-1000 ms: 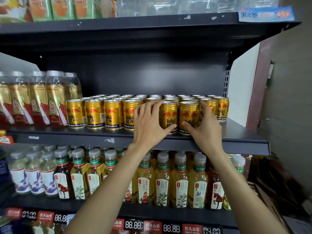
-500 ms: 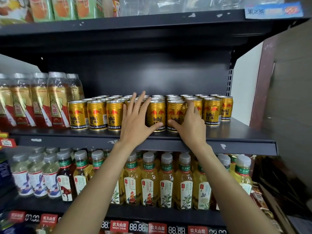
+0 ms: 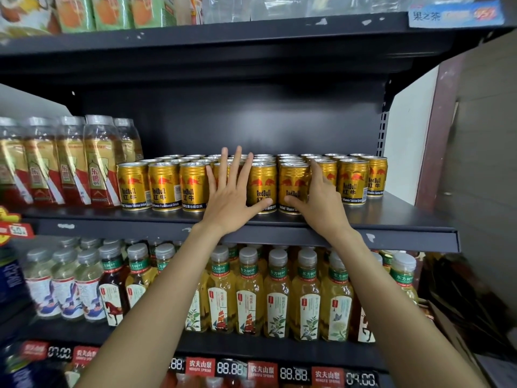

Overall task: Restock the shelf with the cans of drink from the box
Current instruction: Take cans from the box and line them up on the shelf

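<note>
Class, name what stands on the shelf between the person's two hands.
In the head view, two gold cans stand side by side between the left hand and right hand.

Both forearms are bare, with no sleeves showing below the shelf [image 3: 251,219]; left hand [image 3: 232,197] and right hand [image 3: 321,203] are ungloved.

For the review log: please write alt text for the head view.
Two bare hands press on gold cans fronting a dark shelf: left hand flat, fingers spread, right hand curled round one can. Bottled teas stand below.
</note>
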`<act>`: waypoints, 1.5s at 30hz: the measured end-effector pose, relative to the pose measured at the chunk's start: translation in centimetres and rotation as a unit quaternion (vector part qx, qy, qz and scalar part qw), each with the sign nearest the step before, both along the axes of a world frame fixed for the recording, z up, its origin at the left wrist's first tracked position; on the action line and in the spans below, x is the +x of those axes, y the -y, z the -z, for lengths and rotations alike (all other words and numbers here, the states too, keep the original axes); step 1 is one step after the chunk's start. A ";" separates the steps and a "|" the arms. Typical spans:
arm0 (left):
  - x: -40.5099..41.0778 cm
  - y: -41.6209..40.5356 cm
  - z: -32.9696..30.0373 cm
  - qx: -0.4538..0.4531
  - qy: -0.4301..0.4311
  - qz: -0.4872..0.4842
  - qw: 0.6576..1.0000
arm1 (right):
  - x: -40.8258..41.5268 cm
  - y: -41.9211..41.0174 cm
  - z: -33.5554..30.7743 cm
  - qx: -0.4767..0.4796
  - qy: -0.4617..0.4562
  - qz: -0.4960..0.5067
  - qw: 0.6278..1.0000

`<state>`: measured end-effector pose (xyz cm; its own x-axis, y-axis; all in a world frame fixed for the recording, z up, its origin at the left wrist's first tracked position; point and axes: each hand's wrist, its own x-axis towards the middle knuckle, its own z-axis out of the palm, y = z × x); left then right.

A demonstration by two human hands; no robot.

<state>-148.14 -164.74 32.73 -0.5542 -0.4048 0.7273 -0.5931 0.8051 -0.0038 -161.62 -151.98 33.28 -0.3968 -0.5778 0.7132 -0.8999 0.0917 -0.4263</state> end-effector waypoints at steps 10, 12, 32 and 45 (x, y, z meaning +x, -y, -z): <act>2.7 -2.5 1.0 0.133 -0.273 -0.007 0.953 | -0.3 -1.4 0.5 -0.001 -0.007 0.009 1.000; 2.4 -2.7 1.2 0.149 -0.243 -0.031 0.958 | 0.0 -1.1 0.4 -0.002 -0.019 0.020 1.000; 1.6 -9.4 5.5 -0.008 -0.382 0.088 0.920 | 3.1 -7.2 6.5 -0.216 -0.021 -0.042 0.975; 12.3 -17.4 33.7 0.418 0.083 0.107 0.898 | 5.9 -19.4 35.0 0.287 0.177 -0.118 0.934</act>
